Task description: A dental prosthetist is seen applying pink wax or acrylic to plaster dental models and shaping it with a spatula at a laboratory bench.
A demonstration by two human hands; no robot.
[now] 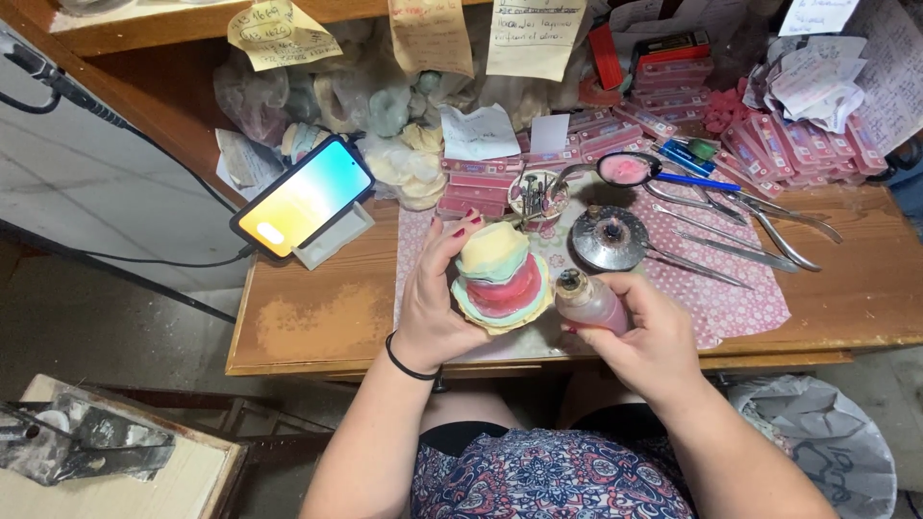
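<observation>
The person's left hand (435,306) is wrapped around a dental cast (502,279), a layered yellow, green and pink model, with the fingers (452,231) curled over its far side and the thumb pressing from below. It is held up just above the near edge of the wooden bench (317,317). Just to the right of those fingers, the right hand (646,338) is closed around a small pink bottle (588,300), whose open neck points toward the cast, near it but not touching. Beyond the right fingertips a round metal dish (611,238) sits on a patterned pink cloth (740,288), with pliers (760,216) farther off. Past the left fingers, a phone (302,197) leans on a stand.
</observation>
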